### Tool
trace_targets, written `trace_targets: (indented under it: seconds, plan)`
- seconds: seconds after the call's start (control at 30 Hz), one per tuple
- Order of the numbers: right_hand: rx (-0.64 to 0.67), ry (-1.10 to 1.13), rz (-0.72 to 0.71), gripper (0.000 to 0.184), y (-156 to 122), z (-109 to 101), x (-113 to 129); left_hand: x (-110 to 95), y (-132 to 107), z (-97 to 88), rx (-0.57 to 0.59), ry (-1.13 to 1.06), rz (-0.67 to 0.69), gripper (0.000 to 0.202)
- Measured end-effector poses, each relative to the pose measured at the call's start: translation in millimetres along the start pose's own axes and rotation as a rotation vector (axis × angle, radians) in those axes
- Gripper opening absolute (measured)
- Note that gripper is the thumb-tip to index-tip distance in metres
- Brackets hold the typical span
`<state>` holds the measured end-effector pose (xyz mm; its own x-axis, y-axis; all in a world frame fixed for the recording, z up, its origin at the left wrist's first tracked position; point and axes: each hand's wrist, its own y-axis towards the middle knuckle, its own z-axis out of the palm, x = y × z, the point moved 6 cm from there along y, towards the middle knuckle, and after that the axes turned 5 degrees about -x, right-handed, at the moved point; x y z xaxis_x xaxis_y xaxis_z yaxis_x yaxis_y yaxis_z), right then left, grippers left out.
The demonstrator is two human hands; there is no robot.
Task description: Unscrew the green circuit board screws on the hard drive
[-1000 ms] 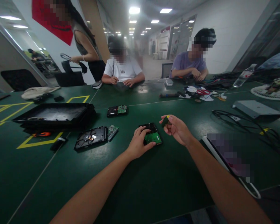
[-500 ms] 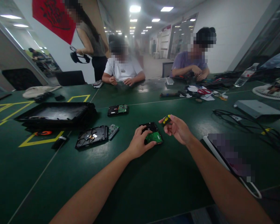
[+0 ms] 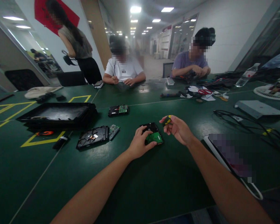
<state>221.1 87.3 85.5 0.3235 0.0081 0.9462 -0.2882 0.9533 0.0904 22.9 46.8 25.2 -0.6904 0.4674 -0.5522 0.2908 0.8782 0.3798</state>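
Observation:
On the green table before me lies a hard drive point(image 3: 156, 137), its green circuit board facing up. My left hand point(image 3: 141, 138) grips it across the near-left side, thumb on the near edge and fingers over the board. Just right of the drive and above the table, my right hand point(image 3: 177, 129) pinches the handle of a short black-and-yellow screwdriver point(image 3: 167, 120). Its shaft cannot be made out. To the left are an opened black drive casing point(image 3: 92, 137), a loose circuit board point(image 3: 114, 131) leaning by it, and another hard drive point(image 3: 118, 110) farther back.
Black trays point(image 3: 57, 112) are stacked at left, near an orange-handled tool point(image 3: 45, 133). On the right lie a phone-like device point(image 3: 228, 155), black cables point(image 3: 245, 124) and a grey metal box point(image 3: 260, 109). A water bottle point(image 3: 248, 74) stands farther back. Two people sit across the table.
The screwdriver handle has turned slightly in my right hand, showing less yellow. My left hand stays on the hard drive. The standing person in the background has moved left.

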Motion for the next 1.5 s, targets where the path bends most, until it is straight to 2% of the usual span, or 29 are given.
trace_targets:
  seconds: [0.1, 0.3, 0.57, 0.77, 0.93, 1.2, 1.37, 1.5]
  plan:
    - [-0.02, 0.025, 0.026, 0.04, 0.9, -1.1, -2.2, -0.3, 0.4, 0.5, -0.006, 0.005, 0.006, 0.052]
    - [-0.053, -0.004, 0.0, 0.037, -1.6, -0.3, 0.5, 0.6, 0.7, 0.8, -0.022, 0.002, 0.01, 0.051]
    - [-0.023, -0.028, -0.013, 0.027, -1.4, 0.3, 1.2, 0.0, 1.0, -0.2, -0.014, -0.003, 0.006, 0.05]
    - [-0.011, 0.047, 0.001, 0.033, -0.9, 1.9, 1.2, 0.9, 0.9, 0.4, -0.009, 0.007, 0.007, 0.051]
    - [-0.035, -0.001, 0.013, 0.036, -1.0, -1.7, 1.1, -0.1, 1.0, -0.1, -0.012, -0.001, 0.012, 0.05]
    - [-0.044, -0.039, -0.019, 0.027, -1.0, -1.1, 1.9, 3.0, 0.8, 1.3, -0.015, 0.004, 0.009, 0.052]
    - [-0.024, 0.014, 0.005, 0.034, -1.3, 1.9, 3.7, 1.4, 0.8, 0.0, -0.011, -0.001, 0.005, 0.053]
    - [-0.035, -0.004, 0.004, 0.031, -1.4, 1.0, 3.4, -0.3, 0.6, -1.5, 0.001, -0.002, -0.007, 0.053]
